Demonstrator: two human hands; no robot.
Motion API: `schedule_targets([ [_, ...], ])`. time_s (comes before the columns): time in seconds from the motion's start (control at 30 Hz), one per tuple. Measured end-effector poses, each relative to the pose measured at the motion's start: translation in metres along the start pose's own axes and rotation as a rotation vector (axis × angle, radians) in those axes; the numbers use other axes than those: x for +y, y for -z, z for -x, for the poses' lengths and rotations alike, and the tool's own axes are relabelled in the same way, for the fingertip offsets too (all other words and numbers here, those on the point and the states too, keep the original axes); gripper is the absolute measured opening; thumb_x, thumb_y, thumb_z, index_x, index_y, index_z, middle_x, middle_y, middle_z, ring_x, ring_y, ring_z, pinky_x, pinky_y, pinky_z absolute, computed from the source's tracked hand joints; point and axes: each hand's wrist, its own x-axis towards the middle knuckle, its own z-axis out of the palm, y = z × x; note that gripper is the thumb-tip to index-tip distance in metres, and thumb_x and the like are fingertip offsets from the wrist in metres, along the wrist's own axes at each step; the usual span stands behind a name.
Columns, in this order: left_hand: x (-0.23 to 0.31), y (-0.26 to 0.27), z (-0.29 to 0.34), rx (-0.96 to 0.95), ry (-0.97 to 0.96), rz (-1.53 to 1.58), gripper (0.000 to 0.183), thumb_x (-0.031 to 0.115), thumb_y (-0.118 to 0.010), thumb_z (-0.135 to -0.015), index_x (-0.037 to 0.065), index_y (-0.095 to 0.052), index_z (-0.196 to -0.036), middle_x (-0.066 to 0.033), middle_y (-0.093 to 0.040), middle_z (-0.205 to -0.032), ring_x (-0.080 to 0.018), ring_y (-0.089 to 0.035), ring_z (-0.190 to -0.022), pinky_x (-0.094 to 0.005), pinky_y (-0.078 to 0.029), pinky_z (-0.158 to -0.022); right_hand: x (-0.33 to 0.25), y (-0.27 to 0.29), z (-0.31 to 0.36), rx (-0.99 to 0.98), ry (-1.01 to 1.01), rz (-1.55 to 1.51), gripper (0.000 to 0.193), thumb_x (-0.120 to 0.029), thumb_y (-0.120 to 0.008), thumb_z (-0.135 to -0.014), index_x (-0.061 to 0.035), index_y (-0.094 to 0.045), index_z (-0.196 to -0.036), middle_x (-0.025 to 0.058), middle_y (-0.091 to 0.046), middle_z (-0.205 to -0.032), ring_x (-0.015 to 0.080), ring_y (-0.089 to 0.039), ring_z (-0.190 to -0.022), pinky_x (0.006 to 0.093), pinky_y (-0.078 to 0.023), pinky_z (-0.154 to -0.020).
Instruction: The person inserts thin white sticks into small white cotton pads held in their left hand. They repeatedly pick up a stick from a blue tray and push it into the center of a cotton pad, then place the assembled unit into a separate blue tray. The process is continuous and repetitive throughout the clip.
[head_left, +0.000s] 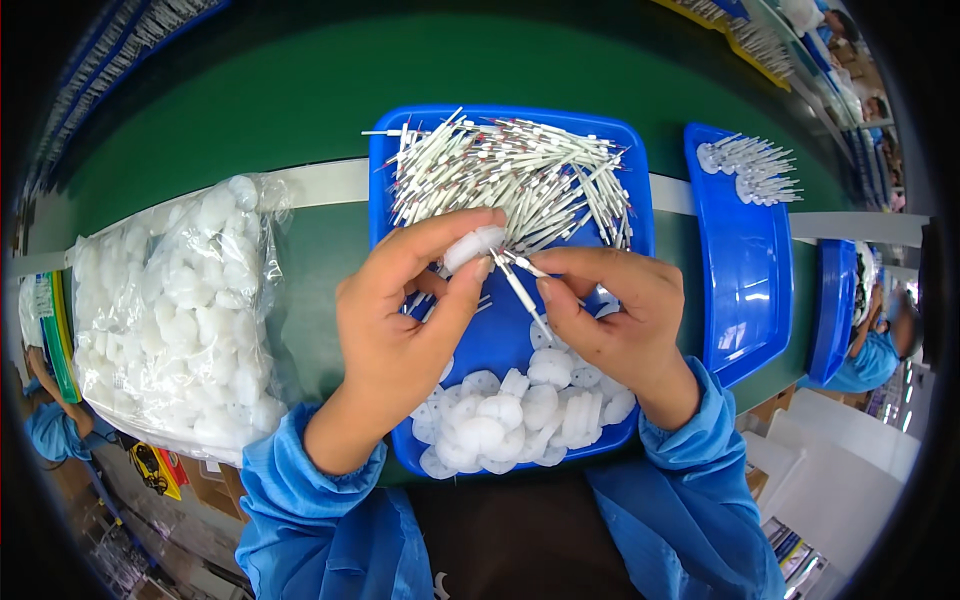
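Over a blue tray (647, 210), my left hand (395, 315) pinches a translucent white plastic disc (470, 248) between thumb and forefinger. Thin white rods (518, 285) pass between the two hands, close to that disc. My right hand (625, 310) is closed, its thumb and forefinger gripping the rods by their upper part. Whether a rod tip sits in the disc is hidden by the fingers. A heap of white rods (510, 175) with dark and reddish tips fills the tray's far half. Loose white discs (500, 415) lie heaped along its near edge.
At the left lies a clear plastic bag (180, 320) full of white discs. To the right, a second blue tray (745, 290) carries discs with rods attached (750, 168). Beyond it stands another blue tray (832, 310), near a co-worker's blue sleeve (872, 360). The worktop (300, 80) is green.
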Motion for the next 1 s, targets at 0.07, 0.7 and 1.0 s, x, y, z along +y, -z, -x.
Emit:
schedule_targets([
  [0.07,0.000,0.001,-0.001,0.004,-0.022,-0.034,0.036,-0.007,-0.075,-0.095,0.005,-0.079,-0.129,-0.0098,-0.083,-0.118,-0.0113,-0.071,-0.090,-0.0223,-0.057,-0.069,0.000,0.001,0.002,-0.010,-0.045,-0.030,0.023,-0.001,-0.085,-0.087,-0.0029,-0.083,-0.110,0.0076,-0.078,-0.077,0.0122,-0.073,-0.062,0.0262,-0.057,-0.058],
  [0.7,0.014,-0.003,0.005,-0.109,-0.320,-0.684,0.042,-0.004,-0.085,-0.082,0.002,-0.081,-0.123,-0.0104,-0.083,-0.100,-0.0240,-0.073,-0.075,-0.0349,-0.058,-0.066,-0.002,-0.010,0.002,0.061,0.079,0.267,0.016,-0.012,-0.088,-0.089,-0.0078,-0.077,-0.099,0.0082,-0.075,-0.078,0.0259,-0.073,-0.062,0.0362,-0.055,-0.054],
  [1.0,0.015,-0.006,0.010,-0.093,-0.221,-0.582,0.046,0.000,-0.088,-0.083,0.002,-0.080,-0.128,-0.0107,-0.080,-0.093,-0.0227,-0.072,-0.075,-0.0326,-0.057,-0.065,-0.003,-0.013,0.002,0.071,0.011,0.151,0.015,-0.011,-0.086,-0.090,-0.0069,-0.077,-0.101,0.0095,-0.076,-0.079,0.0285,-0.073,-0.065,0.0364,-0.058,-0.057],
])
